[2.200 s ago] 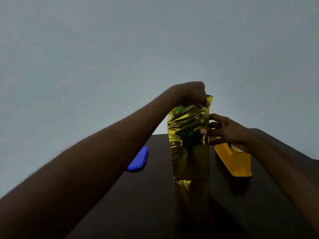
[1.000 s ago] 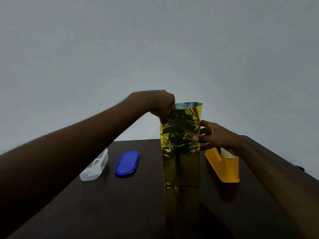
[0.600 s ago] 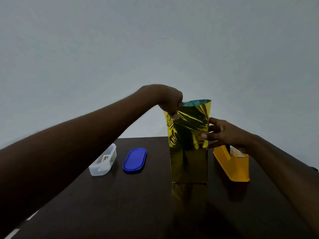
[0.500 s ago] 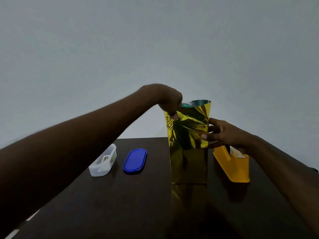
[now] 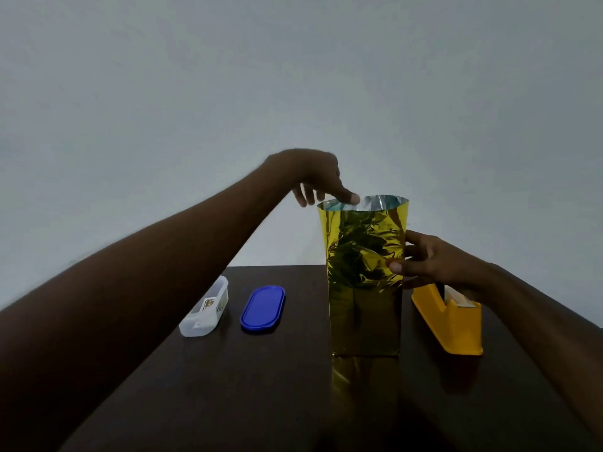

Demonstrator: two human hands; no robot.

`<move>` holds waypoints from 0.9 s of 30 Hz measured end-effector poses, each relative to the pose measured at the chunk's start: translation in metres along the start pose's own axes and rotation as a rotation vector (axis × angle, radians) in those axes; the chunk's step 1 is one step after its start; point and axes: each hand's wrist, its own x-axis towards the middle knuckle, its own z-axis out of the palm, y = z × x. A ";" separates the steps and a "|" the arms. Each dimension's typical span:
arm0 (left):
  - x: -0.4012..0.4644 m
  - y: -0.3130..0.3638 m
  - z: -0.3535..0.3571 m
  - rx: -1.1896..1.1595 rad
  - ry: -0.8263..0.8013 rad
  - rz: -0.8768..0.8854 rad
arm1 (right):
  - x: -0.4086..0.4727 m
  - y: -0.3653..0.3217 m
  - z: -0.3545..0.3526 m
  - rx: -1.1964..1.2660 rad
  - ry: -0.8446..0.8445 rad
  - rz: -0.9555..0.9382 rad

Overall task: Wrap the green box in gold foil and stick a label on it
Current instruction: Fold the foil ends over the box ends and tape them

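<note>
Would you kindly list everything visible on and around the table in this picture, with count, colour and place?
Upright box wrapped in crinkled gold foil: one, gold with a silver inside at its open top, standing mid-table.
Oval blue plastic lid: one, blue, flat on the table left of the box.
Clear plastic container: one, translucent white, left of the lid, small printed items inside.
Yellow tape dispenser: one, yellow, right of the box.
Dark wooden table: one, dark brown.
Left hand: one, at the foil's top left edge, fingertip on the rim.
Right hand: one, gripping the box's right side.
</note>
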 end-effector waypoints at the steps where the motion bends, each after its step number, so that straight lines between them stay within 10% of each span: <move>1: 0.002 -0.001 0.004 -0.003 -0.055 -0.039 | 0.000 -0.001 0.000 0.007 -0.002 0.005; 27: 0.038 0.055 0.030 0.090 0.461 0.478 | -0.005 -0.004 0.002 0.043 0.017 0.042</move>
